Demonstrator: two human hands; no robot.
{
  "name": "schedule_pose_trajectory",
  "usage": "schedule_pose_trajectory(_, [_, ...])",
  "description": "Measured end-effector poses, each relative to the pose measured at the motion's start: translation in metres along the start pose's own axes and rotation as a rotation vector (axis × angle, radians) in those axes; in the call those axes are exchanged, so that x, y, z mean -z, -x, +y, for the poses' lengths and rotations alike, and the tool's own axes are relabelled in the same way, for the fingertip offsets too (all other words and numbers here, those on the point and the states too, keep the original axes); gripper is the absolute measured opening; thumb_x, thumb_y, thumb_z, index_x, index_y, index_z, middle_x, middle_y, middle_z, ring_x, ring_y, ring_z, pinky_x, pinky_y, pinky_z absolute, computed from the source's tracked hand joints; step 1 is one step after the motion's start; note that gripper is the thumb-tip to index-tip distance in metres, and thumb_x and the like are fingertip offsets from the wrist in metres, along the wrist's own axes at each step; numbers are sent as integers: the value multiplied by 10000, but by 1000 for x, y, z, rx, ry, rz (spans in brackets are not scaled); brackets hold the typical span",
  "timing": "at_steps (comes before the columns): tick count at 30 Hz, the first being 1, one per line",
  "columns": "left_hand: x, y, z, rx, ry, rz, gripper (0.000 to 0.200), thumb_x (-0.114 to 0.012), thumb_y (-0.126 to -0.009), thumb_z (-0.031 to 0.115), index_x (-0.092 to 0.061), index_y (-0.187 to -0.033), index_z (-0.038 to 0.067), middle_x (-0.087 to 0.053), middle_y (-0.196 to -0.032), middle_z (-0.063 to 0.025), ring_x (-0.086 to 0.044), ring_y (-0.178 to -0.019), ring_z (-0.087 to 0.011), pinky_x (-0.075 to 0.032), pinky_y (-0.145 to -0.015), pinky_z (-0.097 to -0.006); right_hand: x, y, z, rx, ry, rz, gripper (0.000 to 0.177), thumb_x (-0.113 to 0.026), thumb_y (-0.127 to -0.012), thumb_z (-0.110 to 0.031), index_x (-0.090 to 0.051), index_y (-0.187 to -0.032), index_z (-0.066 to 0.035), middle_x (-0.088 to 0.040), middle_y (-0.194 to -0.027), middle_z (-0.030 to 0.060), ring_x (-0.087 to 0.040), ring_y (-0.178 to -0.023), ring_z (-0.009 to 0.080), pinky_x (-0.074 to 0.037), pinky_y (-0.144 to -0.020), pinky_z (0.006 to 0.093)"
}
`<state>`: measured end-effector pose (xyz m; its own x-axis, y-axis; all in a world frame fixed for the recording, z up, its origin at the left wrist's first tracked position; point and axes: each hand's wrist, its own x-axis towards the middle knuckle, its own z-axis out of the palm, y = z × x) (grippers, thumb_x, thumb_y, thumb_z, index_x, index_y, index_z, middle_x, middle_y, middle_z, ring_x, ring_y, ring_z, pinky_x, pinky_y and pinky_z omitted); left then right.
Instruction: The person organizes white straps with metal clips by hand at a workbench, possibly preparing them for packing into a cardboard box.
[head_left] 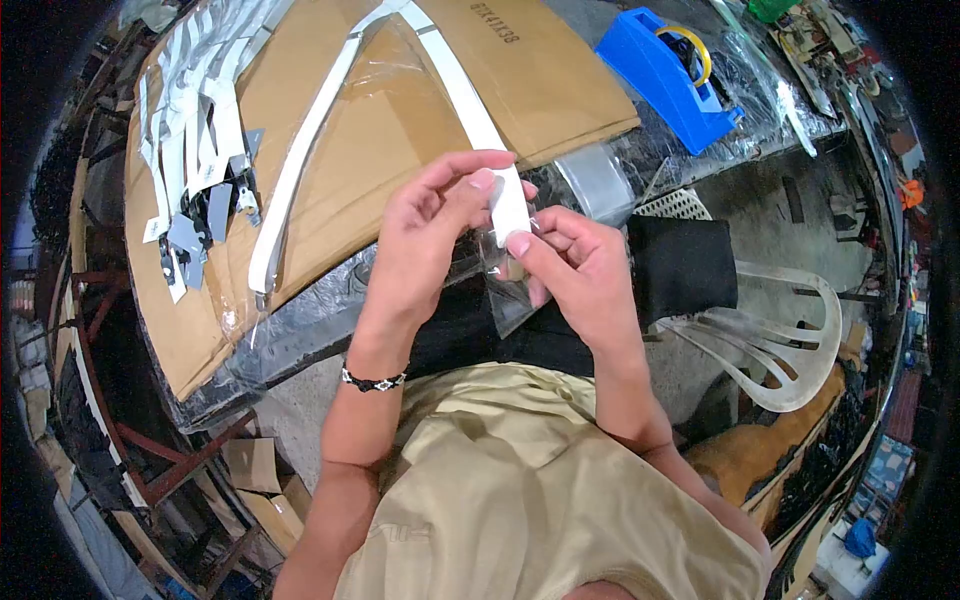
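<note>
Strip (508, 205): white, near end held at your chest, the rest running up over the surface (320, 320).
Fingers: left hand (425, 235) and right hand (580, 270) both pinch that end and the clear sleeve (510, 290).
Progress: looks early, with a loose pile (195, 130) lying unsleeved.
Hidden: sleeve mouth, behind your thumbs.

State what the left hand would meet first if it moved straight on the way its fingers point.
The strip: the left hand pinches its near end. Just past it is the right hand, though depth there is hard to judge.
</note>
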<state>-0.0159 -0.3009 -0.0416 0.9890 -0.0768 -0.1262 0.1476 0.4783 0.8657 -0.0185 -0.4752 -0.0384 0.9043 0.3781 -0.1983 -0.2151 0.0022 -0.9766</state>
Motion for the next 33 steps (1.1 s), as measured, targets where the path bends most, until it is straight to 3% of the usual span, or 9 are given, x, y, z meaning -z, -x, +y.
schedule_pose_trajectory(3, [3,1,-6,-88,-147,-21,307,-594,-961,107,-620,-1237,-25,-701,-1079,-156,-672,-959,-172,-528,-883,-301,5,-1,-6,-100,41,-32,137,-665,-943,-130,-638,-871,-17,-627,-717,-14,-518,-580,15,-394,-508,189])
schedule_pose_trajectory(6, [1,4,-6,-114,-182,-50,296,-581,-986,129,-622,-1238,-21,-709,-1082,-154,-671,-957,-133,-533,-848,-278,6,-7,-1,47,-16,28,164,-668,-946,-154,-640,-856,-20,-622,-700,-17,-515,-557,21,-389,-492,190])
schedule_pose_trajectory(12, [-6,2,1,14,26,104,396,-584,-977,150,-551,-1343,2,-699,-1143,-170,-678,-989,-157,-533,-852,-273,6,-12,2,46,-70,58,168,-680,-940,-175,-651,-881,-20,-614,-687,-19,-514,-538,28,-390,-473,199])
schedule_pose_trajectory(15, [-1,1,-7,-65,-81,156,403,-610,-958,100,-552,-1347,10,-696,-990,-92,-643,-879,-116,-524,-818,-255,9,-9,6,1,-56,27,172,-679,-940,-176,-655,-881,-16,-625,-692,-10,-509,-526,28,-388,-462,202])
schedule_pose_trajectory(22, [3,0,-15,-141,-83,161,434,-657,-898,8,-567,-1323,-8,-715,-909,-74,-614,-793,-82,-503,-750,-238,16,-10,2,-234,81,-157,236,-657,-957,-220,-676,-914,11,-661,-710,17,-535,-541,40,-417,-470,211])
schedule_pose_trajectory(24, [-3,0,-12,-141,-41,193,434,-663,-891,-1,-572,-1315,-12,-724,-916,-82,-598,-763,-70,-489,-718,-235,14,-8,7,-175,92,-196,246,-655,-961,-225,-672,-912,15,-662,-710,18,-544,-558,42,-423,-476,219])
schedule_pose_trajectory(26, [4,0,-12,-143,-76,163,431,-664,-891,-4,-575,-1313,-12,-729,-945,-96,-620,-783,-79,-499,-736,-236,14,-9,12,-137,101,-231,242,-660,-960,-222,-671,-959,20,-663,-714,15,-554,-576,49,-434,-487,231])
schedule_pose_trajectory(29, [12,1,-17,-103,-96,122,426,-662,-891,-11,-578,-1308,-16,-732,-963,-106,-647,-824,-92,-516,-783,-243,12,-10,17,-47,5,-116,230,-668,-957,-209,-665,-994,18,-660,-717,8,-553,-578,47,-422,-484,223])
schedule_pose_trajectory(33, [8,4,-15,-83,-89,125,414,-658,-893,-19,-585,-1300,-20,-728,-951,-97,-660,-868,-100,-525,-847,-252,13,-13,16,-60,18,-91,207,-670,-956,-197,-652,-967,8,-659,-726,8,-548,-593,37,-404,-495,210])
